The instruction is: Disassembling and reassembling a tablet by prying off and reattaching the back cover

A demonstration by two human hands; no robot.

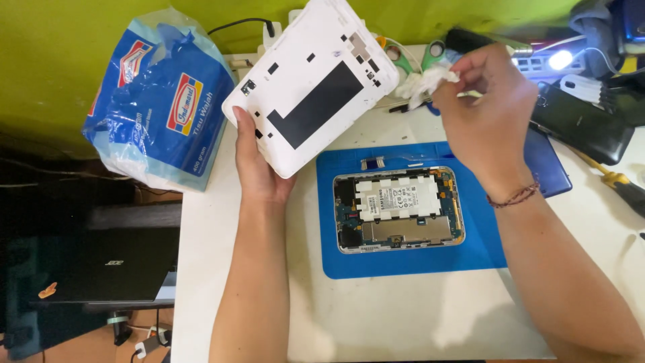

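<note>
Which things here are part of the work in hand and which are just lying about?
In use: back cover in left hand; tissue in right hand; opened tablet; blue mat.
Lying about: tissue pack; black phone; scissors; screwdriver; laptop.

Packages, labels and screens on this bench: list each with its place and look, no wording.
Tissue pack: far left table edge, crumpled blue-and-white plastic bag with a red-yellow logo.
Battery label: inside the opened tablet on the blue mat, white rectangle, dark print.
Laptop: lower left, closed, black.
</note>
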